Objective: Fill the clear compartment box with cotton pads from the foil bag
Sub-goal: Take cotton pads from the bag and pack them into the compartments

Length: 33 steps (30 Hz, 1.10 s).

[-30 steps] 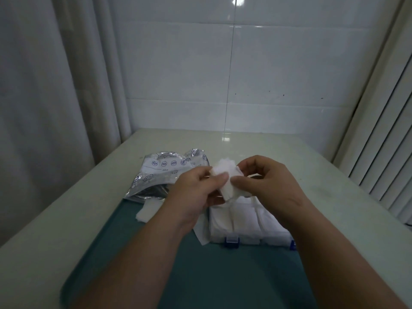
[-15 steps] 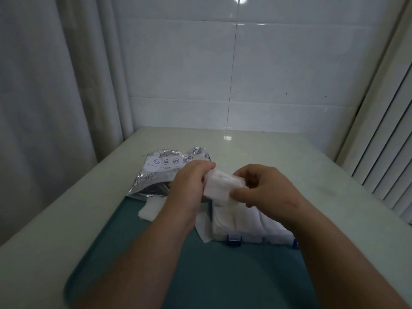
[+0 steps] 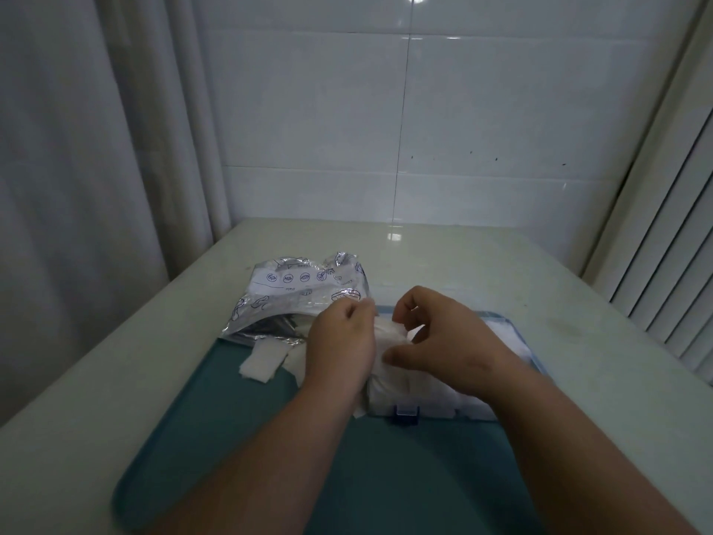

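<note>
The step in hand looks like placing a pad: both hands hold one cotton pad between them, low over the left end of the clear box. The left hand has its fingers curled and pinches the pad's left edge. The right hand pinches the right side between thumb and fingers. The box lies directly under and in front of both hands and already looks well packed with white pads, so the task seems far along.

Next, the pad probably needs pressing down flat into a compartment; which compartment I cannot tell, as the hands cover it. The foil bag lies just beyond the left hand, its mouth toward the hand. Two loose pads rest on the green tray, just left of that hand.
</note>
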Motion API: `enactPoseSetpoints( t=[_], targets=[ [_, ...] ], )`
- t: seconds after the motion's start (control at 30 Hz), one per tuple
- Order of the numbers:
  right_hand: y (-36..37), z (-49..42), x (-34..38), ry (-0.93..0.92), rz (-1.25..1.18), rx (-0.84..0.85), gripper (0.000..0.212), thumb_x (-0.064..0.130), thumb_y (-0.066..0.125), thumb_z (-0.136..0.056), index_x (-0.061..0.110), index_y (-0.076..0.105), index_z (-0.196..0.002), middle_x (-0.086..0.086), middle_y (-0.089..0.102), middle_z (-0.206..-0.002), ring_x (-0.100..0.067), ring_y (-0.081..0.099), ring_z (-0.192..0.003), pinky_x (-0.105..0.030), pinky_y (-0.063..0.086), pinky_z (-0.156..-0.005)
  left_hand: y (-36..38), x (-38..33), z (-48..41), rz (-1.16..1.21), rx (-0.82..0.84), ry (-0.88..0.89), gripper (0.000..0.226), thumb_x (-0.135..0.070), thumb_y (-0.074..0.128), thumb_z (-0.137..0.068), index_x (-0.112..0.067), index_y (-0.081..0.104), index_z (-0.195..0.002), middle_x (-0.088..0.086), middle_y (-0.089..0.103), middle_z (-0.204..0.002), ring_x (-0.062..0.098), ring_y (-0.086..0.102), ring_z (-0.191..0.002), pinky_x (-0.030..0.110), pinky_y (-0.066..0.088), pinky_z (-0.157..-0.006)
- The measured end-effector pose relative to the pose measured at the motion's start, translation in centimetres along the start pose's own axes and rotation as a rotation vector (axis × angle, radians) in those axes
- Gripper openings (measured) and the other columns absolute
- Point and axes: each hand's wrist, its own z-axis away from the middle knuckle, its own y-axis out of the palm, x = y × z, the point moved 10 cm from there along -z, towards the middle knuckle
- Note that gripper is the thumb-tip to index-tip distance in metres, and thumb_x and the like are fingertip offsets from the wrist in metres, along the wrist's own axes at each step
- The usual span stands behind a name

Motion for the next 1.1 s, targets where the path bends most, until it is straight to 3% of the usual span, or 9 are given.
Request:
enactPoseSetpoints(
  t=[0.1, 0.3, 0.5, 0.67, 0.9, 1.1],
  targets=[
    [0.5, 0.0, -0.1, 0.013, 0.043, 0.025, 0.043, 0.029, 0.082, -0.068, 0.037, 0.051, -0.096, 0.014, 0.061, -0.092, -0.007, 0.062, -0.076, -0.029, 0.057, -0.071, 0.2, -0.4, 0.3, -0.061, 0.000, 0.040, 0.026, -0.025, 0.051, -0.093, -0.008, 0.059, -0.074, 0.007, 0.057, -0.068, 0.025, 0.051, -0.068, 0.036, 0.037, -0.059],
    [-0.4, 0.0, 0.4, -0.005, -0.081, -0.041, 0.047, 0.017, 0.087, -0.062, 0.031, 0.058, -0.096, 0.010, 0.065, -0.097, -0.012, 0.067, -0.072, -0.033, 0.058, -0.075, -0.5, -0.4, 0.4, 0.119, -0.066, 0.000, 0.031, -0.039, 0.054, -0.087, -0.011, 0.063, -0.077, 0.010, 0.066, -0.078, 0.030, 0.061, -0.078, 0.043, 0.050, -0.071],
    [-1.0, 0.1, 0.3, 0.004, -0.096, -0.083, 0.047, 0.012, 0.089, -0.061, 0.028, 0.060, -0.094, 0.013, 0.065, -0.097, -0.005, 0.068, -0.067, -0.020, 0.057, -0.066, -0.4, 0.2, -0.1, 0.065, -0.056, -0.004, 0.014, -0.025, 0.059, -0.088, -0.016, 0.064, -0.079, 0.001, 0.065, -0.078, 0.019, 0.058, -0.073, 0.035, 0.045, -0.067],
    [-1.0, 0.2, 0.2, 0.035, -0.167, -0.083, 0.055, 0.015, 0.091, -0.060, 0.030, 0.058, -0.102, 0.014, 0.063, -0.101, -0.006, 0.069, -0.070, -0.017, 0.057, -0.065, -0.3, 0.0, 0.0, 0.036, -0.042, 0.010, 0.028, -0.030, 0.055, -0.091, -0.009, 0.057, -0.073, -0.002, 0.051, -0.062, 0.015, 0.044, -0.059, 0.031, 0.032, -0.054],
    [-0.1, 0.3, 0.3, 0.048, 0.018, -0.032, 0.047, 0.032, 0.087, -0.065, 0.033, 0.057, -0.101, 0.011, 0.066, -0.087, -0.008, 0.065, -0.076, -0.032, 0.057, -0.075, 0.3, -0.5, 0.3, 0.090, -0.007, 0.029, 0.029, -0.030, 0.053, -0.094, -0.008, 0.059, -0.077, 0.003, 0.058, -0.070, 0.016, 0.050, -0.066, 0.030, 0.037, -0.057],
    [-1.2, 0.5, -0.1, 0.076, -0.195, -0.104, 0.041, 0.018, 0.085, -0.067, 0.027, 0.055, -0.092, -0.002, 0.072, -0.082, -0.014, 0.067, -0.064, -0.037, 0.058, -0.069, 0.6, 0.1, 0.5, 0.372, 0.051, -0.095, 0.030, -0.046, 0.053, -0.087, -0.022, 0.068, -0.078, 0.005, 0.069, -0.086, 0.024, 0.065, -0.083, 0.041, 0.051, -0.075]
  ],
)
